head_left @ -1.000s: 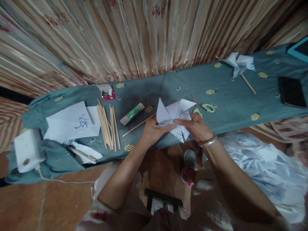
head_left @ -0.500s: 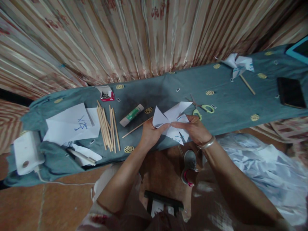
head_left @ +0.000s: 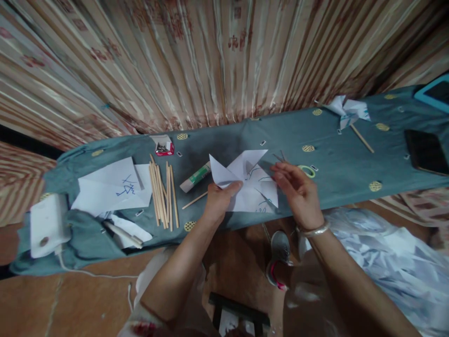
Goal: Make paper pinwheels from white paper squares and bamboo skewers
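Note:
My left hand [head_left: 220,199] pinches a partly folded white paper pinwheel [head_left: 247,185] near its middle, thumb on top. Blue-green marks show on the paper's right side. Just right of the paper is my right hand [head_left: 296,192], off the sheet, its fingers slightly curled and apart with nothing visible between them. It partly covers the green-handled scissors [head_left: 307,171]. A glue tube [head_left: 196,177] lies left of the paper, and a single thin stick [head_left: 194,200] runs toward my left hand.
Wooden sticks [head_left: 163,196] lie left of the glue, near a small red box [head_left: 164,149]. White sheets [head_left: 112,185] and a white device [head_left: 49,224] are farther left. At right are a finished pinwheel [head_left: 349,112], a phone [head_left: 426,152] and a blue-edged tablet [head_left: 433,93].
My right hand has let go of the paper and moved right, over the scissors. The paper's right side has spread out, while my left hand still holds it.

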Motion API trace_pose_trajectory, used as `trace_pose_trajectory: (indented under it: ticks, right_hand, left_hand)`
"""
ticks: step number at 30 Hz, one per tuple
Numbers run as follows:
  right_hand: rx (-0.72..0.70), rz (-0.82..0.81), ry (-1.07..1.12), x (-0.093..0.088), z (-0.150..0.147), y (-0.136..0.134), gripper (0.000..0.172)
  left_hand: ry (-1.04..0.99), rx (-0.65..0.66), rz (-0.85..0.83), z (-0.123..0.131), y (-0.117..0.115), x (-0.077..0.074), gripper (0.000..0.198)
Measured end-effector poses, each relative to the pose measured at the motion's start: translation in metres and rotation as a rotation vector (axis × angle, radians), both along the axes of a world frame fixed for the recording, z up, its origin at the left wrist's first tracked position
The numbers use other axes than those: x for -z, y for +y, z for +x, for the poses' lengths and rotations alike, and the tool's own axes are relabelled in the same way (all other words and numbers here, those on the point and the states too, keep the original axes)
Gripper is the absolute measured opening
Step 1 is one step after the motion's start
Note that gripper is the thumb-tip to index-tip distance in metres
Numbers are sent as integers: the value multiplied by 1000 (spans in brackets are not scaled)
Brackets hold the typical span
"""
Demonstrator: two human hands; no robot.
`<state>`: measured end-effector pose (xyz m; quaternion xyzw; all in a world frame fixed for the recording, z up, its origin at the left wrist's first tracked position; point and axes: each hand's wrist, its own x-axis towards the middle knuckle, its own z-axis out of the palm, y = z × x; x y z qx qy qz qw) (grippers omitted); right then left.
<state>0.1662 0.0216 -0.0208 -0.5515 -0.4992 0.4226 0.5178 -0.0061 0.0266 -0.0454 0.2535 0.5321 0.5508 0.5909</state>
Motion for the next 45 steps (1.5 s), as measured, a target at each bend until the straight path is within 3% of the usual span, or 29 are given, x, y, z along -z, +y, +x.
trace_pose_trajectory:
  ticks: [3,8,12,24,28,32,38,45]
  right_hand:
    - [23,172,-228,-7,5,-9,31]
    - [-222,447,-632,-13,0,-27,31]
    - [-324,454,-648,-9,-3,-27,23]
    - [-239,382,-564,-6,-5,-24,20]
    - [-111,289,-360,-13,-1,-21,20]
    - [25,63,1,-15,4,-10,22]
    - [-62,-305,211,-8,2,-1,40]
    - [-151,-308,222,-1,1,-1,24]
  left_hand:
    - [-96,-27,1,-3,2,-1,28]
    - [-123,-17,-25,-3,1,-4,31]
    - [-105,-5,-11,1,1,-6,31]
    - [-55,3,-14,10,2,-2,27]
    - [-14,33,-4,11,0,-1,26]
    - [62,113,6,12,-2,-3,20]
    - [37,198,33,12,-5,-2,28]
    - [48,199,3,10,-6,-3,31]
